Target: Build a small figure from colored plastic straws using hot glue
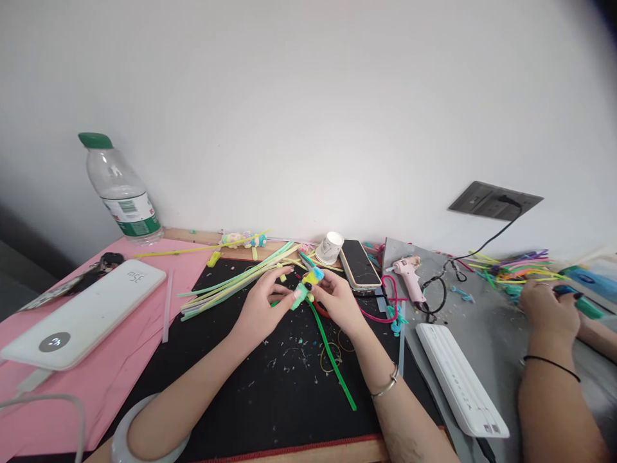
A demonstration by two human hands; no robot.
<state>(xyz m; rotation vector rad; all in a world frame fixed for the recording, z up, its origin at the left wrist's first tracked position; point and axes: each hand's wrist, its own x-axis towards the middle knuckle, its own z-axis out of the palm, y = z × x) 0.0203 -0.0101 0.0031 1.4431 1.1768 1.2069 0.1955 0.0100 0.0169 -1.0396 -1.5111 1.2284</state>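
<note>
Between my two hands, above the black mat (231, 392), is a small fuzzy pipe-cleaner figure (303, 292) in green, yellow and blue. My left hand (263, 302) pinches its green lower part between thumb and fingers. My right hand (339, 301) grips its yellow and blue upper end, with the thumb across it. A long green pipe cleaner (332, 357) trails down from beneath the hands onto the mat; whether it joins the figure I cannot tell. Beside my left hand lies a bundle of pale green and yellow pipe cleaners (236, 283). Fingers partly cover the figure.
Behind the hands stand a paper cup (330, 248) and a phone (359, 263). A pink glue gun (409, 280) and white power bank (460, 379) lie right. Another person's hands (549, 308) work there. At left are a bottle (123, 193) and another power bank (91, 315).
</note>
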